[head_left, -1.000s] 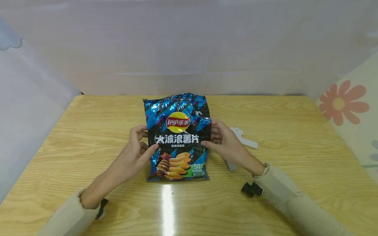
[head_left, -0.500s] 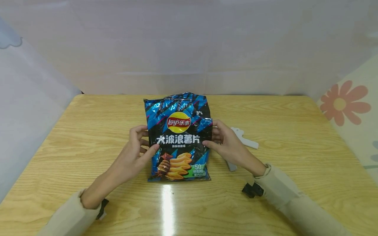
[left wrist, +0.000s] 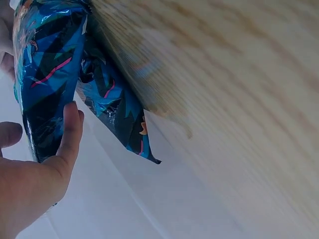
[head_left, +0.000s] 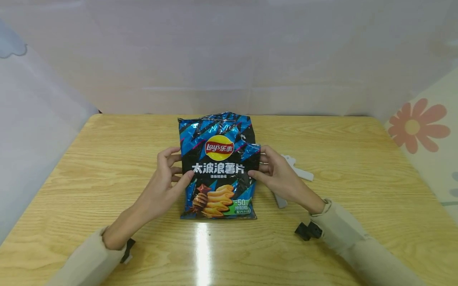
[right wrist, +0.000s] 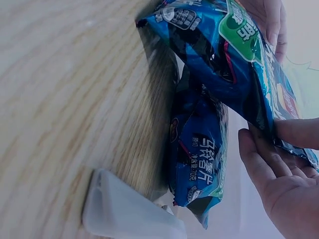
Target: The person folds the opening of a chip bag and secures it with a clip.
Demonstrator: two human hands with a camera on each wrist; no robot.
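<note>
A blue and black Lay's chip bag [head_left: 219,167] stands propped up on the wooden table [head_left: 107,159], its bottom edge resting on the wood. My left hand [head_left: 175,169] pinches its left edge, thumb on the front and fingers behind. My right hand [head_left: 264,166] pinches the right edge the same way. The left wrist view shows my thumb [left wrist: 70,129] lying on the crinkled bag [left wrist: 50,74]. In the right wrist view my right fingers [right wrist: 264,159] touch the bag [right wrist: 219,55].
A white plastic clip [head_left: 301,171] lies on the table just behind my right hand, with a grey piece [head_left: 280,201] beside my wrist; the clip [right wrist: 124,214] also shows in the right wrist view. Pale sheets wall in the table's far and left sides, and a flowered cloth [head_left: 415,127] hangs on the right.
Both hands and the bag have shifted slightly to the right. The grip looks the same.
</note>
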